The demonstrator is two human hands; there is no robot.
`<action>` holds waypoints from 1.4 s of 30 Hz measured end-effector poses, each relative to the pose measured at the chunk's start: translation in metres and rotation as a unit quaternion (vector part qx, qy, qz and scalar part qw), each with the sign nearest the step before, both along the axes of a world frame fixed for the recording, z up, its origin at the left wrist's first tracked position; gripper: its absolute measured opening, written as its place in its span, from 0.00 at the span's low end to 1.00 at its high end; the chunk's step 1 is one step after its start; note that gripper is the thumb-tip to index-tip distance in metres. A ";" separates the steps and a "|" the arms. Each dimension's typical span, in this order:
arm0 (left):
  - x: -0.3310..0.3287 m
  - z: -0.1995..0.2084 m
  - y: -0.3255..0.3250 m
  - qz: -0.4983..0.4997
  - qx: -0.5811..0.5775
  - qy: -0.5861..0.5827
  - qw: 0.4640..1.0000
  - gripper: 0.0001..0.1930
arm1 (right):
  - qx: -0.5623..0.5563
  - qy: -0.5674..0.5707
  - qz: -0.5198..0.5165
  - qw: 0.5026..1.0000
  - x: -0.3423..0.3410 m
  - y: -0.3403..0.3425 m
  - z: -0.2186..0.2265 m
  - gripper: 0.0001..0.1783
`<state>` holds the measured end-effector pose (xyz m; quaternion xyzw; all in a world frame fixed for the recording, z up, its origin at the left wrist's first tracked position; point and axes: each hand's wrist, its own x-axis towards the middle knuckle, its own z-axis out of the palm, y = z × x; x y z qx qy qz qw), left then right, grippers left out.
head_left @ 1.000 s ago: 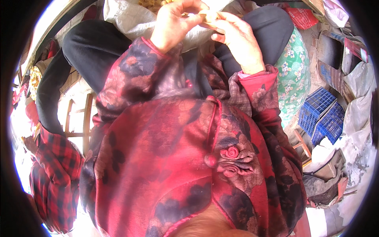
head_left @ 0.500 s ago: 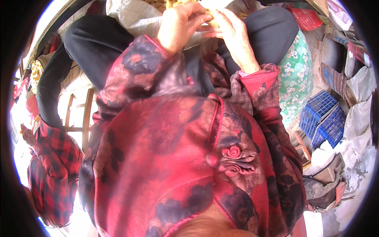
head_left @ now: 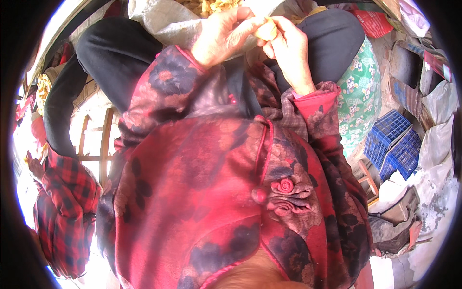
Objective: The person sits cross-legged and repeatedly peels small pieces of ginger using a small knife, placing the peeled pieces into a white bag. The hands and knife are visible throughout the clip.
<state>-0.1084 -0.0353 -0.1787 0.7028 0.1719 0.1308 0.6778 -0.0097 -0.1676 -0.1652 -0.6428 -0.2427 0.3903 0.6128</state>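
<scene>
Near the top of the view, both my hands are raised over my lap and meet at a small pale-yellow piece (head_left: 266,30). It is rounded and smooth, and I cannot make out its kind. My right hand (head_left: 291,54) pinches it between thumb and bent fingers. My left hand (head_left: 225,37) has its thumb stretched to the piece's left side, its fingers curled in close. Just beyond the left hand, many yellow pieces (head_left: 208,6) lie heaped by a white woven sack (head_left: 162,20).
A co-worker in a red-and-black checked sleeve (head_left: 67,202) sits at the left, a hand (head_left: 33,166) showing. A wooden frame (head_left: 106,144) stands between us. Right of my knee are a green flowered cloth (head_left: 358,96), blue plastic crates (head_left: 392,144) and a red bag (head_left: 373,23).
My right hand has turned and drawn slightly nearer, bringing the pale-yellow piece into clearer sight. My left hand has dropped a little, uncovering more of the yellow heap.
</scene>
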 end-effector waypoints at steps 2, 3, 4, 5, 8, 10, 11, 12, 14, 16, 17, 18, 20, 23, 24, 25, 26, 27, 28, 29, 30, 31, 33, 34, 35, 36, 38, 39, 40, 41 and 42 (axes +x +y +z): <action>-0.002 0.011 -0.002 0.018 -0.152 0.037 0.988 0.08 | -0.008 -0.046 -0.007 0.999 0.000 0.002 0.000 0.11; -0.001 0.017 0.000 0.027 -0.226 0.056 0.972 0.08 | -0.011 -0.014 -0.029 0.999 0.000 0.002 0.005 0.11; -0.003 0.019 0.006 -0.014 -0.289 -0.001 0.957 0.10 | -0.014 0.017 -0.051 0.998 0.001 0.001 0.013 0.11; -0.008 0.023 0.007 0.022 -0.346 0.017 0.938 0.12 | -0.017 0.048 -0.073 0.996 0.003 -0.002 0.018 0.11; -0.019 0.021 0.019 -0.043 -0.525 -0.024 0.850 0.10 | -0.017 0.109 -0.082 0.990 0.004 -0.018 0.020 0.11; -0.026 0.032 0.015 -0.035 -0.579 -0.019 0.815 0.10 | -0.033 0.124 -0.071 0.989 0.004 -0.024 0.020 0.11; -0.029 0.028 0.016 -0.022 -0.580 -0.024 0.814 0.09 | -0.030 0.137 -0.054 0.989 0.006 -0.027 0.020 0.11; -0.034 0.020 0.016 -0.009 -0.584 -0.028 0.811 0.09 | -0.030 0.150 -0.038 0.987 0.004 -0.030 0.020 0.11; -0.037 0.007 0.027 -0.043 -0.512 -0.019 0.858 0.13 | -0.016 0.086 0.002 0.996 0.003 -0.027 0.019 0.11; -0.029 0.010 0.019 0.008 -0.456 0.039 0.889 0.18 | -0.027 0.004 0.034 0.999 0.003 -0.022 0.018 0.12; -0.026 0.011 0.016 0.034 -0.426 0.068 0.902 0.21 | -0.028 -0.006 0.019 0.999 0.003 -0.021 0.017 0.11; -0.024 0.009 0.022 0.013 -0.472 0.043 0.880 0.28 | -0.028 -0.015 0.004 1.000 0.003 -0.020 0.015 0.11; -0.023 0.012 0.013 0.013 -0.461 0.012 0.887 0.27 | -0.020 -0.023 -0.012 0.999 0.005 -0.018 0.012 0.11; -0.014 0.010 0.004 -0.032 -0.389 -0.029 0.920 0.21 | -0.057 -0.041 0.017 0.997 -0.001 -0.016 0.012 0.11; -0.012 0.009 0.004 -0.051 -0.351 -0.039 0.934 0.20 | -0.065 -0.065 0.035 0.995 -0.001 -0.014 0.013 0.11; -0.012 0.008 0.005 -0.070 -0.314 -0.050 0.946 0.19 | -0.074 -0.088 0.053 0.992 -0.001 -0.013 0.016 0.11; -0.013 0.010 0.006 -0.057 -0.293 -0.030 0.954 0.17 | -0.082 -0.111 0.071 0.988 -0.001 -0.011 0.018 0.11; -0.013 0.011 0.008 -0.044 -0.272 -0.012 0.961 0.15 | -0.090 -0.136 0.088 0.983 0.000 -0.010 0.020 0.11; -0.013 0.012 0.009 -0.031 -0.250 0.007 0.968 0.13 | -0.074 -0.145 0.083 0.983 0.000 -0.010 0.020 0.10; -0.014 0.010 0.010 -0.010 -0.256 0.003 0.967 0.11 | -0.058 -0.154 0.078 0.983 0.000 -0.010 0.020 0.09; -0.018 0.008 0.009 0.013 -0.262 0.001 0.965 0.10 | -0.042 -0.160 0.074 0.983 -0.001 -0.011 0.021 0.08; -0.020 0.008 0.009 0.035 -0.268 0.000 0.963 0.08 | -0.044 -0.171 0.079 0.981 0.000 -0.012 0.023 0.08; -0.024 0.015 0.004 0.068 -0.295 -0.022 0.953 0.06 | -0.046 -0.195 0.089 0.976 0.004 -0.017 0.028 0.07; -0.026 0.018 0.003 0.077 -0.311 -0.008 0.947 0.06 | -0.032 -0.198 0.073 0.977 0.001 -0.023 0.024 0.07; -0.027 0.020 0.003 0.085 -0.326 0.005 0.941 0.07 | -0.058 -0.180 0.077 0.979 0.000 -0.026 0.028 0.07; -0.029 0.017 0.002 0.075 -0.345 -0.014 0.935 0.06 | -0.085 -0.163 0.079 0.980 -0.002 -0.032 0.035 0.06; -0.034 0.015 0.001 0.043 -0.364 -0.007 0.930 0.05 | -0.127 -0.118 0.075 0.982 -0.002 -0.037 0.050 0.06; -0.031 0.024 0.006 0.026 -0.339 -0.026 0.940 0.05 | -0.126 -0.093 0.073 0.985 0.002 -0.032 0.051 0.06; -0.026 0.027 0.008 0.067 -0.318 -0.022 0.946 0.05 | -0.082 -0.170 0.071 0.980 0.009 -0.024 0.045 0.05; -0.018 0.026 0.010 0.105 -0.316 -0.028 0.943 0.06 | -0.085 -0.202 0.078 0.972 0.017 -0.015 0.054 0.07; -0.011 0.034 0.025 0.111 -0.268 -0.015 0.957 0.07 | -0.049 -0.241 0.077 0.966 0.029 0.000 0.055 0.08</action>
